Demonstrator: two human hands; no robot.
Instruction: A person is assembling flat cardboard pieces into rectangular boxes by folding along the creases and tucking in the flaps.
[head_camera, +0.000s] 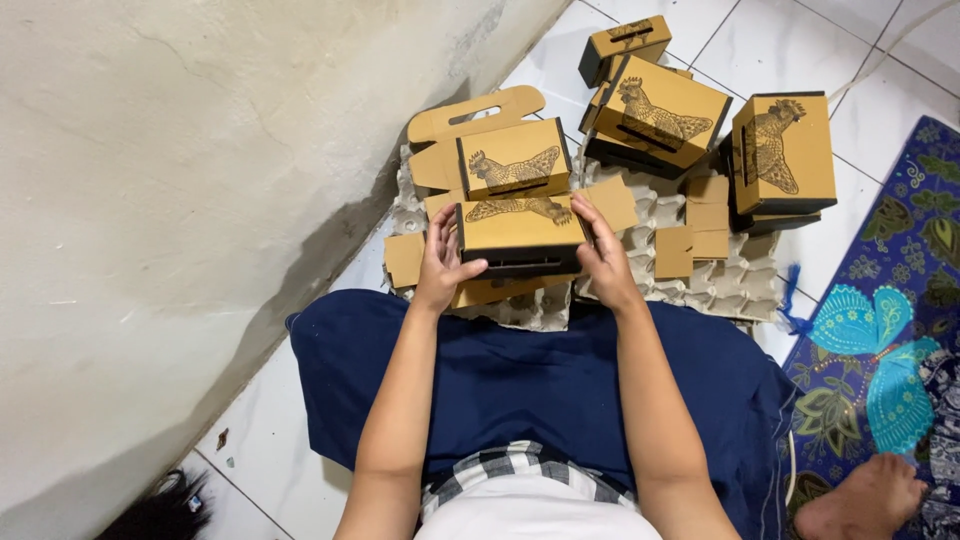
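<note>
The box (521, 238) sits right between both hands, its long side running left to right. The left hand (440, 262) grips one end, the right hand (603, 262) grips the other, above the egg tray (735, 285).

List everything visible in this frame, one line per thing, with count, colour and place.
held box: one, yellow-brown cardboard with a black rooster drawing, between both hands.
assembled boxes: about four, same print, on the floor ahead and to the right.
flat box blank: one, brown, with a handle cut-out, by the wall.
egg trays: grey pulp, under the boxes.
floor tiles: white.
wall: cream, left.
patterned mat: blue with a turquoise butterfly, right.
lap cloth: dark blue.
bare foot: one, lower right.
left hand: on the box's left end.
right hand: on its right end.
</note>
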